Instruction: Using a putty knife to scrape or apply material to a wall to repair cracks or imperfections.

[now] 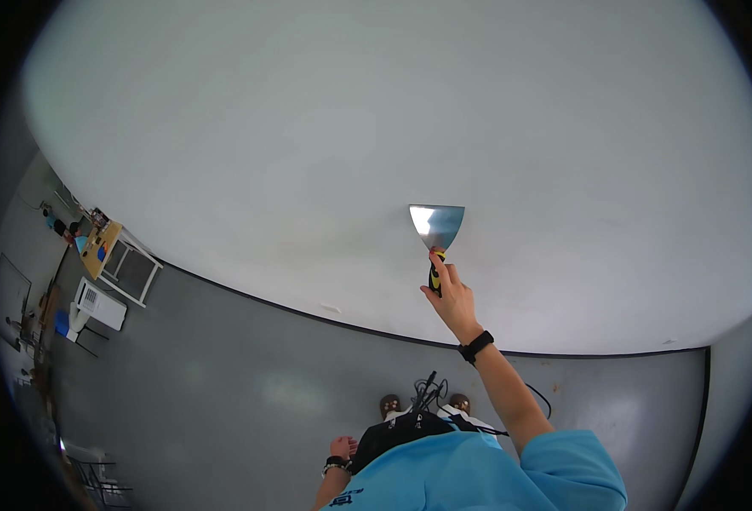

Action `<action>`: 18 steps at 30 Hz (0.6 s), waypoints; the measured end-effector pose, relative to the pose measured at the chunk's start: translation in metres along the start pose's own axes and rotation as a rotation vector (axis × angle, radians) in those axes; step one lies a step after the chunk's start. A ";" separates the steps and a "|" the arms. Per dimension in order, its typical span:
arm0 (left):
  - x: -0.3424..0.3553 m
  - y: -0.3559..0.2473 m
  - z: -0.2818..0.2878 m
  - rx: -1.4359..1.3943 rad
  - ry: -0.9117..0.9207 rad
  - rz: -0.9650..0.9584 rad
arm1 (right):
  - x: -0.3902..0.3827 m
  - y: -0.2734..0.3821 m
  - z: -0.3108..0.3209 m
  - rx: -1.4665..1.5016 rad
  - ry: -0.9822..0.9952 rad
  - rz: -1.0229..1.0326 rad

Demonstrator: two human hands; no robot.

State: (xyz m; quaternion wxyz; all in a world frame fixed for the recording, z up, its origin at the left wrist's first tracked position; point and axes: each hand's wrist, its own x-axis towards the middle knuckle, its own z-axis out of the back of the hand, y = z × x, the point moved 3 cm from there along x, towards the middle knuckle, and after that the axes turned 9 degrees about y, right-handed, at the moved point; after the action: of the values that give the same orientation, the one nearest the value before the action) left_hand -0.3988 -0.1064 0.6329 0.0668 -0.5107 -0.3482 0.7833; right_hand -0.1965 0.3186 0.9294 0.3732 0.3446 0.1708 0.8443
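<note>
I hold a putty knife [435, 223] with a wide steel blade and a black and yellow handle in my right hand [451, 298]. Its blade lies against or very close to the pale wall [563, 153] in front of me, edge upward. My right arm reaches up with a black watch on the wrist. Down beside my body at the lower edge is my left hand [343, 449], fingers curled; whether anything is in them I cannot make out.
Black cables [431, 392] hang at my waist above my shoes. The wall meets grey floor [248, 358] and a side wall [733, 375] at right. At far left are a wooden-topped table [103, 247], a white board-like item [99, 302], chairs and two people [76, 235].
</note>
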 end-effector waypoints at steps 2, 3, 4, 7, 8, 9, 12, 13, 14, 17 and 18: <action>-0.002 0.003 -0.003 -0.097 -0.005 0.042 | 0.000 -0.002 0.002 0.003 0.004 0.015; -0.003 0.003 -0.003 -0.101 -0.008 0.044 | 0.001 -0.003 0.004 0.003 0.018 -0.010; -0.004 0.004 -0.003 -0.090 -0.014 0.035 | 0.003 -0.003 0.007 0.001 0.030 -0.036; 0.012 0.039 0.011 0.080 0.020 -0.095 | 0.011 0.010 0.012 -0.003 0.020 -0.042; 0.015 0.041 0.012 0.245 0.077 -0.215 | 0.013 0.011 0.013 0.005 0.004 -0.046; 0.018 0.047 0.013 0.244 0.078 -0.219 | 0.011 0.010 0.012 0.002 0.001 -0.043; 0.029 0.055 0.021 0.194 0.057 -0.210 | 0.004 0.007 0.008 0.031 -0.071 0.011; 0.033 0.054 0.025 0.295 0.072 -0.254 | 0.003 0.005 0.008 0.025 -0.050 -0.003; 0.034 0.050 0.027 0.399 0.088 -0.295 | 0.001 0.003 0.008 0.018 -0.028 -0.021; 0.040 0.053 0.033 -0.050 0.026 -0.063 | 0.005 0.001 0.006 -0.004 -0.073 -0.025; 0.043 0.051 0.035 -0.047 0.028 -0.069 | 0.005 0.000 0.005 0.004 -0.099 -0.033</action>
State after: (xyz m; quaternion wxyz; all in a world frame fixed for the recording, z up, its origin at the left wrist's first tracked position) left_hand -0.4359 -0.1412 0.5775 0.0866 -0.5107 -0.3829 0.7649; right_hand -0.1958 0.3224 0.9354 0.3942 0.3836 0.1593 0.8198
